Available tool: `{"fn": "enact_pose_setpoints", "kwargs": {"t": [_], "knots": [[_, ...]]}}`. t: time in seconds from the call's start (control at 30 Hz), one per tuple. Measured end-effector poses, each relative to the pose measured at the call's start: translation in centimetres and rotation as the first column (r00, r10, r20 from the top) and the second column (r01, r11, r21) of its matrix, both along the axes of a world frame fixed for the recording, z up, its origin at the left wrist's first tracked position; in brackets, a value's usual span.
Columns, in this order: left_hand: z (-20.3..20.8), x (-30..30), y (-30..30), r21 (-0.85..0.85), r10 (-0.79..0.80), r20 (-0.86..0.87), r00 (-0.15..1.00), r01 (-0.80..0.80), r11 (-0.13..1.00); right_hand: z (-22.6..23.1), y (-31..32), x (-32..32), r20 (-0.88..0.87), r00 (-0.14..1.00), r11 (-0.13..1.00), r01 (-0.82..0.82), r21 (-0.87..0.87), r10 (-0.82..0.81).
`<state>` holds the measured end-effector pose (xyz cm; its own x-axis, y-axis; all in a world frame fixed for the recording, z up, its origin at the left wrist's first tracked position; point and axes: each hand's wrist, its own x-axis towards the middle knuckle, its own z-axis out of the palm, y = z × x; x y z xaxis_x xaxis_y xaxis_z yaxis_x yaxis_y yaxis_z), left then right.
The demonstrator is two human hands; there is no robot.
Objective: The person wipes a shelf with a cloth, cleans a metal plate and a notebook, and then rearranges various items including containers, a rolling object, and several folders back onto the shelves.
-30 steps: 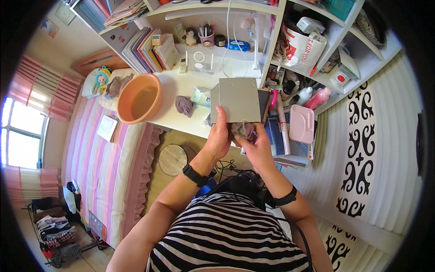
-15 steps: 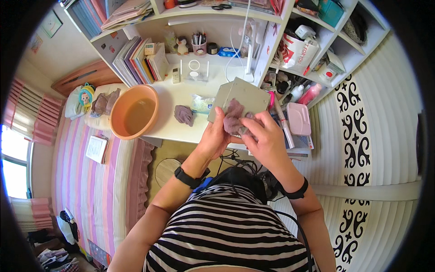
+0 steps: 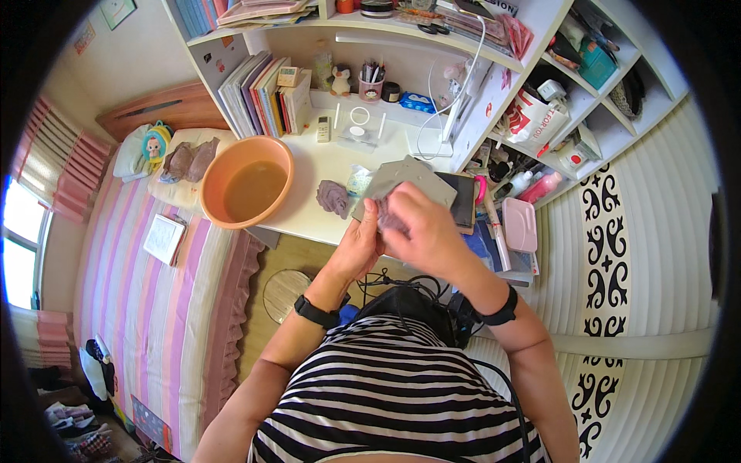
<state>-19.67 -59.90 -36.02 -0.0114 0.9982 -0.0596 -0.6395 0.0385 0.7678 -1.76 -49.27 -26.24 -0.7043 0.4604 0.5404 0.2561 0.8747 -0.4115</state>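
Note:
My left hand [image 3: 356,245] grips a flat grey panel [image 3: 395,176] by its near edge, thumb on top, holding it tilted above the desk's front edge. Against the panel's face, my right hand [image 3: 423,230] presses a bunched mauve cloth [image 3: 394,221]; its fingers are closed around the cloth and slightly blurred. Just left of the panel, a second crumpled mauve cloth [image 3: 333,198] lies on the desk beside a pale plastic packet [image 3: 359,180]. An orange basin [image 3: 218,171] of murky water stands at the desk's left end.
A dark flat item [image 3: 464,202] lies right of the panel, near a pink box [image 3: 520,225]. Books [image 3: 266,96], a remote control [image 3: 323,129] and a pen cup [image 3: 370,86] line the desk's back. The striped bed [image 3: 147,309] is at left, a round stool [image 3: 289,295] below.
My right hand has moved up over the panel and now covers most of the cloth. The whole view has shifted, with the desk things appearing farther right.

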Motion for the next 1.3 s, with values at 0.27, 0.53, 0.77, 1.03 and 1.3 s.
{"fn": "enact_pose_setpoints", "kwargs": {"t": [0.27,0.53,0.77,1.03,1.3], "knots": [[0.6,-1.1,-0.7,0.05,-0.009,-0.151,0.989,0.016,0.999,0.0,6.9,-0.8,-0.092,0.969,0.972,0.233,0.013,-0.23],[-1.3,-1.9,-0.2,0.005,-0.041,-0.063,0.997,0.042,0.999,-1.3,0.7,-3.6,-0.072,0.996,0.998,0.049,-0.029,-0.051],[2.5,-1.9,0.0,0.074,0.143,0.005,0.99,-0.143,0.987,-0.8,-2.7,3.4,0.074,0.996,0.982,0.055,-0.178,-0.042],[3.2,-1.3,-0.6,0.055,0.053,-0.106,0.993,-0.047,0.997,-0.5,6.8,1.8,-0.034,0.946,0.946,0.324,-0.003,-0.323],[-0.1,-3.5,-0.5,-0.053,0.182,-0.026,0.983,-0.183,0.982,0.2,-2.4,-2.0,0.083,0.993,0.994,-0.08,-0.07,0.085]]}}
